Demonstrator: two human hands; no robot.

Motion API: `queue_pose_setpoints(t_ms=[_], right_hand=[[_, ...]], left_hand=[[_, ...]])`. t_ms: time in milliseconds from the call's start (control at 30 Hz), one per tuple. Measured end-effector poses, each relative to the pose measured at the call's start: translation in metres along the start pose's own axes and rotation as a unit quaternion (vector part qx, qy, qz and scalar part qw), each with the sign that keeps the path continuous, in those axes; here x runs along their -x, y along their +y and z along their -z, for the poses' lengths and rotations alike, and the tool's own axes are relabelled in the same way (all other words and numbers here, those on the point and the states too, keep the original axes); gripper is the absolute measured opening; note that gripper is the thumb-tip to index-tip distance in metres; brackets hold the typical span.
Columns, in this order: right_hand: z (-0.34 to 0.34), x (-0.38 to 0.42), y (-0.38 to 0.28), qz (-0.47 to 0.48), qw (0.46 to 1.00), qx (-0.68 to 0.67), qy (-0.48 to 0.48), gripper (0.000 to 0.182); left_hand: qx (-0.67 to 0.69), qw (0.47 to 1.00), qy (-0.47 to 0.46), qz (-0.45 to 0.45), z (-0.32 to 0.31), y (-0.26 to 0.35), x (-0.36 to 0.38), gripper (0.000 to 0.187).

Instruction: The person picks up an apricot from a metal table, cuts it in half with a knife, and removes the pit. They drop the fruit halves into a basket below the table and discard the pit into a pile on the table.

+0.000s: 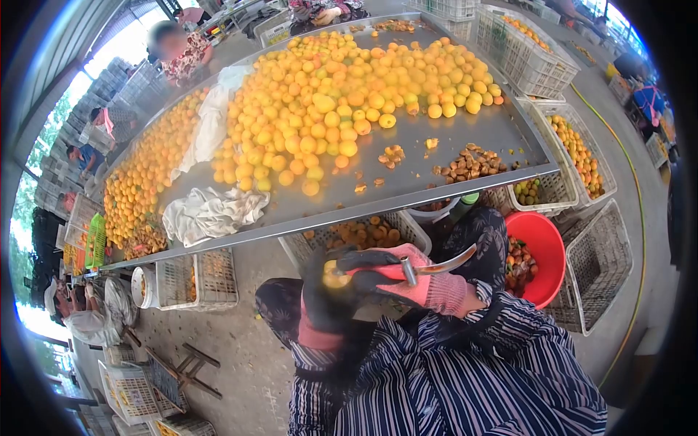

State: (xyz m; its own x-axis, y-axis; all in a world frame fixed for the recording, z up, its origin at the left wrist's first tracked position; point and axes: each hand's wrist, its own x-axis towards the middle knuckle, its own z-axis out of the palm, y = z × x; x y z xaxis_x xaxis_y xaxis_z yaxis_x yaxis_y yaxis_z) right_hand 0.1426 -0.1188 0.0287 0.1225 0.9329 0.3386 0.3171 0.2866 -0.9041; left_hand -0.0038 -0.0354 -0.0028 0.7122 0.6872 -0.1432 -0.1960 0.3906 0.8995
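Note:
My left hand (323, 298), in a black and pink glove and blurred, is closed around a yellow fruit (336, 275) in front of my lap. Beside it on the right, my right hand (400, 280), in a pink and black glove, grips a metal tool (448, 263) whose curved end points right. The fingers of both hands come close together at the fruit; whether the tool touches it cannot be made out. Beyond my hands, a metal table (429, 163) bears a large heap of yellow-orange fruit (313, 109) and a pile of brown pits (472, 163).
A crate of halved fruit (363, 234) stands under the table edge. White cloths (214, 216) lie on the table. To the right are a red bucket (556, 265), an upright grey crate (600, 269) and a yellow hose (634, 178). Several people sit beyond the table.

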Motion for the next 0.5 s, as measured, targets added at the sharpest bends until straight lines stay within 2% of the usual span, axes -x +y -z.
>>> queue_pose_setpoints(t_ms=[33, 67, 133, 167, 200, 267, 300, 333, 367, 400, 433, 467, 500], right_hand=[[-0.004, -0.003, 0.01, -0.054, 0.997, -0.043, -0.046, 0.041], [-0.002, -0.004, 0.011, -0.054, 0.997, -0.043, -0.047, 0.041], [0.003, -0.005, 0.005, -0.104, 0.99, -0.065, -0.077, 0.046], [0.004, -0.003, -0.001, -0.036, 0.999, 0.018, -0.037, 0.043], [0.006, -0.004, -0.003, -0.037, 0.998, 0.018, -0.038, 0.043], [0.01, -0.008, -0.006, -0.121, 0.988, -0.027, -0.092, 0.04], [0.011, -0.009, -0.01, -0.121, 0.988, -0.026, -0.092, 0.04], [0.012, -0.009, -0.013, -0.131, 0.987, -0.031, -0.092, 0.037], [0.012, -0.009, -0.015, -0.142, 0.985, -0.036, -0.093, 0.035], [0.009, -0.009, -0.009, -0.143, 0.985, -0.036, -0.094, 0.035], [0.004, -0.009, 0.002, -0.137, 0.979, -0.09, -0.117, 0.034], [0.001, -0.01, 0.009, -0.132, 0.971, -0.145, -0.141, 0.034], [0.002, -0.011, 0.007, -0.132, 0.97, -0.145, -0.142, 0.034]], left_hand=[[0.003, 0.997, 0.071, -0.041, 0.008, -0.017, -0.003, 0.054], [0.006, 0.986, 0.141, -0.083, 0.014, -0.029, -0.005, 0.052], [0.004, 0.992, 0.11, -0.057, 0.003, -0.008, 0.001, 0.052], [0.003, 0.997, 0.077, -0.032, -0.002, 0.002, 0.005, 0.051], [0.004, 0.996, 0.078, -0.032, -0.001, 0.006, 0.008, 0.051], [-0.132, 0.989, 0.058, 0.016, 0.003, 0.013, 0.011, 0.052], [-0.132, 0.989, 0.058, 0.016, 0.005, 0.013, 0.01, 0.052], [0.037, 0.995, 0.061, 0.066, 0.008, 0.012, 0.01, 0.046], [0.205, 0.97, 0.063, 0.114, 0.01, 0.011, 0.011, 0.042], [0.206, 0.97, 0.063, 0.115, 0.012, 0.006, 0.013, 0.042], [-0.018, 0.997, 0.078, 0.009, 0.015, -0.001, 0.017, 0.039], [-0.24, 0.962, 0.087, -0.097, 0.017, -0.006, 0.019, 0.042], [-0.24, 0.962, 0.088, -0.097, 0.02, -0.008, 0.02, 0.042]])
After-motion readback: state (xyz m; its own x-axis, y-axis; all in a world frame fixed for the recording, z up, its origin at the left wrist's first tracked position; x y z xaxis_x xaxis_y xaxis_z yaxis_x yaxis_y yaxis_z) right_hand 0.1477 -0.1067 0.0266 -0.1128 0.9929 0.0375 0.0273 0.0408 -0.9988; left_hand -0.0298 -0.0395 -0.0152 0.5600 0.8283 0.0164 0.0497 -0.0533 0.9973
